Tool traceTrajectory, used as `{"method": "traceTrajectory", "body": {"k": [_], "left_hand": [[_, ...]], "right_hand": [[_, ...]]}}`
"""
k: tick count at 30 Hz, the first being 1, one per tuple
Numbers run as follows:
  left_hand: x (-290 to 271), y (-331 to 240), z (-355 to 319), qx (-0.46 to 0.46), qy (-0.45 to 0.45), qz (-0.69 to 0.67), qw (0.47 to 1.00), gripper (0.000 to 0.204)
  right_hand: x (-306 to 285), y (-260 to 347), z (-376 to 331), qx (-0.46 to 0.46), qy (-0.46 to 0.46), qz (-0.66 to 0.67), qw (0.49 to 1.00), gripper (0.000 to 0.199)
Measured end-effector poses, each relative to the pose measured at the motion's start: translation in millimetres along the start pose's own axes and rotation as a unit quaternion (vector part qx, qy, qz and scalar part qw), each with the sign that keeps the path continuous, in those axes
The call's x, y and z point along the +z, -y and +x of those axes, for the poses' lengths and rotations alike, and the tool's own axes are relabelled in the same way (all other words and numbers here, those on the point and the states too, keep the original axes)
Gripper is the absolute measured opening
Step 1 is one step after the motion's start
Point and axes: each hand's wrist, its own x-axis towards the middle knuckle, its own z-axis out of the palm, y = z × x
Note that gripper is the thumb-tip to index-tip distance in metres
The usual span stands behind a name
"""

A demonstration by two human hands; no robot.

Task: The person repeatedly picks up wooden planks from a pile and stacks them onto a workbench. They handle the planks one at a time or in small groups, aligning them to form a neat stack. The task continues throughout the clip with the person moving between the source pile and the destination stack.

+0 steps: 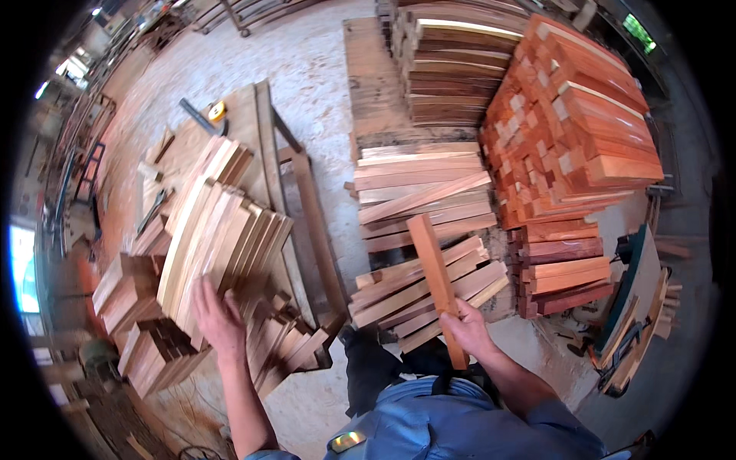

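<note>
My right hand (468, 328) is closed around a reddish-brown wooden strip (433, 264) near its lower end. The strip tilts up and away over a loose layer of pale and brown wooden strips (422, 295). On my left, my left hand (218, 313) has its fingers stretched out at the near end of a stack of pale wooden strips (222, 230). Whether its fingertips touch the stack I cannot tell. That stack lies on a wooden table (253, 115), with darker blocks (130, 284) beside it on the left and more strips (287, 345) at its near edge.
Tall reddish stacked timber (552, 123) stands at the far right, beside a darker pile (456, 73). Shorter stacked pieces (563, 268) are nearer. A yellow tape measure (218, 110) lies on the table's far end. Clamps (625, 356) and boards lean at the right.
</note>
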Motion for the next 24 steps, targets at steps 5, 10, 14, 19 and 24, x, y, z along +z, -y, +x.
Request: {"method": "traceTrajectory", "body": {"k": [5, 10, 14, 19, 24], "left_hand": [[61, -124, 95, 0.088, 0.140, -0.243, 0.956, 0.048], [193, -189, 176, 0.017, 0.308, -0.317, 0.897, 0.062], [257, -223, 217, -0.056, 0.397, -0.282, 0.872, 0.076], [295, -233, 231, 0.016, 0.419, -0.206, 0.884, 0.071], [284, -249, 240, 0.032, 0.493, -0.104, 0.863, 0.055]], "right_hand": [[-10, -6, -6, 0.001, -0.023, -0.024, 0.999, 0.031], [-22, -2, -25, 0.008, -0.063, -0.008, 0.998, 0.033], [-39, -8, -40, 0.008, -0.087, -0.022, 0.996, 0.033], [-50, -29, -40, 0.008, -0.117, -0.009, 0.993, 0.033], [-60, -15, -25, 0.020, -0.103, -0.030, 0.994, 0.034]]}}
